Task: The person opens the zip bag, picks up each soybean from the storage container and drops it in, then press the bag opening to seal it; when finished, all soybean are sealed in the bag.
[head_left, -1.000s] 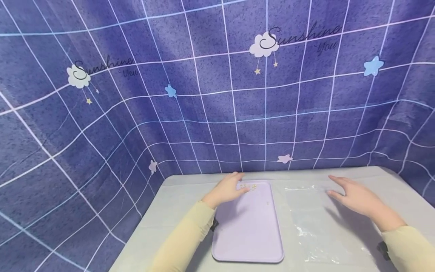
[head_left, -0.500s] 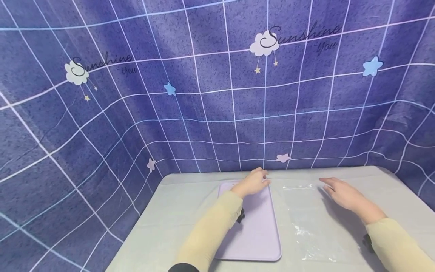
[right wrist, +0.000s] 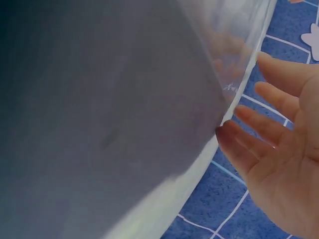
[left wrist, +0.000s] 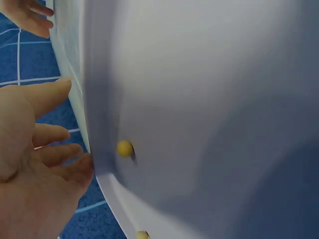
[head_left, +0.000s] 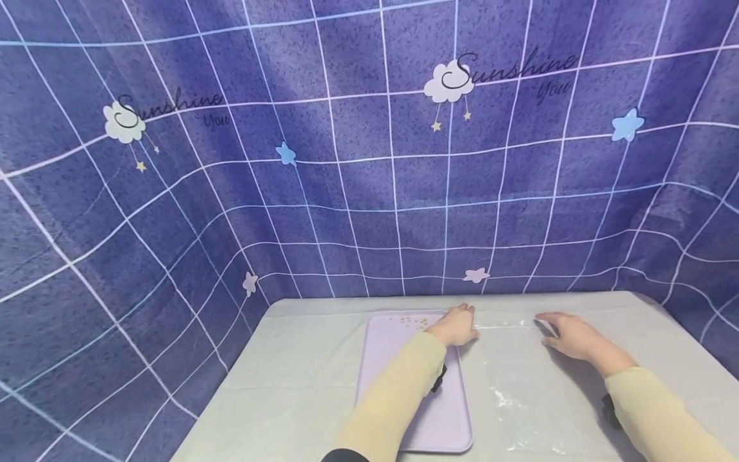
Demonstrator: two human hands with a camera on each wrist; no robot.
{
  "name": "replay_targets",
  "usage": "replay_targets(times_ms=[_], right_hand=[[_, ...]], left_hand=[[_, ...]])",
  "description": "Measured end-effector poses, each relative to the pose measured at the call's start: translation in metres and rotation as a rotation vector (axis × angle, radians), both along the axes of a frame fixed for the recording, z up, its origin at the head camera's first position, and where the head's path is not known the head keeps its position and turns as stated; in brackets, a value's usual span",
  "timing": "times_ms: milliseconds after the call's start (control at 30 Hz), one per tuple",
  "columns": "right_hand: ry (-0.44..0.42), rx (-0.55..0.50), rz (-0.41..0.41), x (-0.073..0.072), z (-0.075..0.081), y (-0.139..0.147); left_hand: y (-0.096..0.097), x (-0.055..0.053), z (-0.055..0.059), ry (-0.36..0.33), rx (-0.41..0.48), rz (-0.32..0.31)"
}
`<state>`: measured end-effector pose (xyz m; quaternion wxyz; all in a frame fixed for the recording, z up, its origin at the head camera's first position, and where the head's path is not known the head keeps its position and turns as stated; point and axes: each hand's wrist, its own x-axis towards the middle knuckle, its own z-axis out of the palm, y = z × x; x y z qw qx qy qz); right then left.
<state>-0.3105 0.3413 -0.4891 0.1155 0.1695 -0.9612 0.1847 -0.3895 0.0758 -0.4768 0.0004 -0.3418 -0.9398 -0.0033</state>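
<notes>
Clear plastic (head_left: 510, 378) lies on the surface (head_left: 288, 378) beside the tray (head_left: 383, 359); I see the left grip (head_left: 458, 326) has crossed over, so it and the right grip (head_left: 574, 337), both loose and empty, flank the plastic's far edge.

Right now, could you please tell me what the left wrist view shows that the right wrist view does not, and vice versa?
Only the left wrist view shows the tray and the yellow balls, one cut off by the bottom edge.

Only the right wrist view shows a pale star on the curtain.

Both show that blue curtain, the table edge and the right hand. The left hand is plain in its own view; the other has apparently just a sliver of it.
</notes>
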Motion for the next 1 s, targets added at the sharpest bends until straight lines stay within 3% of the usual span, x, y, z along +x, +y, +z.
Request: replay_targets(times_ms=[233, 433, 733, 1000], right_hand=[[-0.011, 0.066, 0.02, -0.005, -0.006, 0.0], [-0.025, 0.074, 0.056, -0.012, 0.001, -0.001], [-0.021, 0.053, 0.051, -0.018, 0.006, 0.0], [-0.003, 0.031, 0.025, -0.009, 0.015, -0.006]], left_hand=[[0.009, -0.001, -0.011, 0.101, -0.082, -0.059], [0.012, -0.002, -0.013, 0.116, -0.049, -0.051], [0.013, 0.0, -0.01, 0.056, 0.047, 0.017], [0.011, 0.004, -0.004, -0.041, 0.172, 0.042]])
